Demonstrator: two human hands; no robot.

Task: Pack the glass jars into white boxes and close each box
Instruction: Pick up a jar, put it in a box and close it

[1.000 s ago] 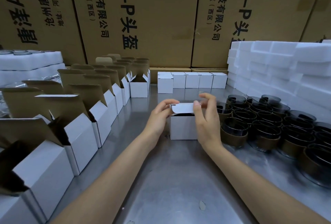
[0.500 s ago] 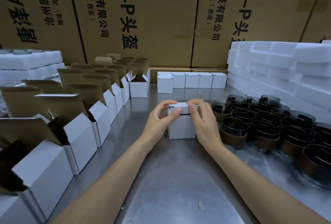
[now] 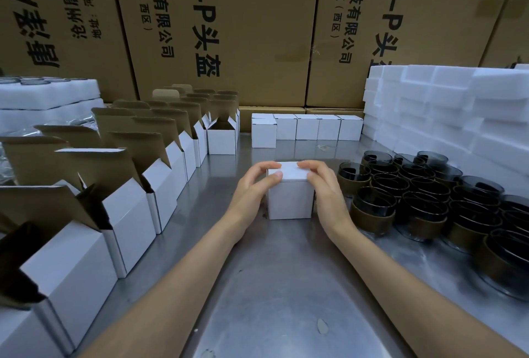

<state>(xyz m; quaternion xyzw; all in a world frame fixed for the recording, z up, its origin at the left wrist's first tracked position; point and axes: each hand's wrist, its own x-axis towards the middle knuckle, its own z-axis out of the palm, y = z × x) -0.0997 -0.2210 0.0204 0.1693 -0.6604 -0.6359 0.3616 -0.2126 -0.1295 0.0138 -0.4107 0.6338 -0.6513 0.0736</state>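
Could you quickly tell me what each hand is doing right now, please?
Left hand: fingers curled round the white box, gripping its top left edge.
Right hand: gripping the same box's top right edge.

Matt white card box; brushed metal table; jars probably glass.

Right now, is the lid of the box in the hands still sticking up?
No, the white box has its lid lying flat on top.

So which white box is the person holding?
The closed box alone in the middle of the metal table, gripped by the left hand and right hand. The others stand untouched.
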